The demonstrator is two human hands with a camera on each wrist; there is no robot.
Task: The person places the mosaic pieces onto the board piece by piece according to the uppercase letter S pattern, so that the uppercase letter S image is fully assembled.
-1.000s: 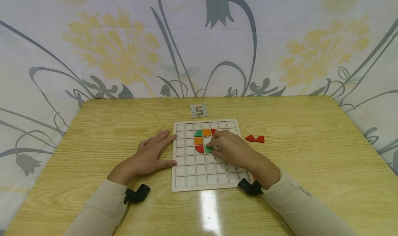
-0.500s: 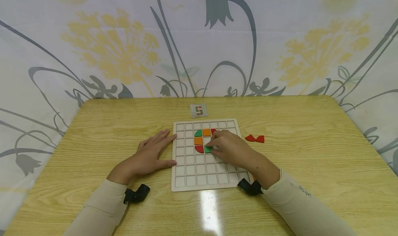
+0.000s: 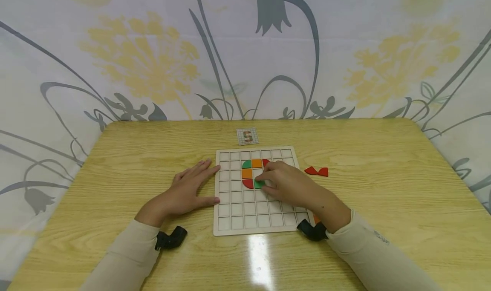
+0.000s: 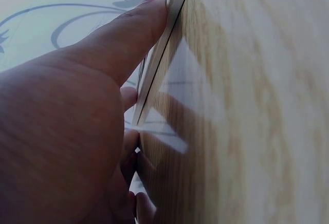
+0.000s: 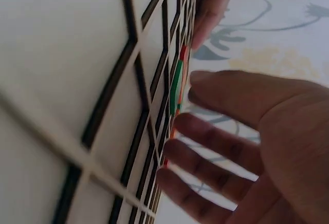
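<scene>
A pale grid board lies mid-table with green, orange and red pieces in its cells. My left hand lies flat on the table, thumb and a fingertip touching the board's left edge; the left wrist view shows the thumb against that edge. Over the board, my right hand has its fingertips at a green piece, which sits in a cell beside a red quarter-round piece. In the right wrist view, thumb and fingers are spread apart around the green piece. The hand partly hides another red piece.
Behind the board lies a small card with a coloured S-shaped pattern on a grid. Two red pieces rest right of the board. An orange piece shows partly under the right wrist. A patterned cloth hangs behind the table.
The head view has shifted slightly. Both hands and the pieces keep their places on and around the board.
</scene>
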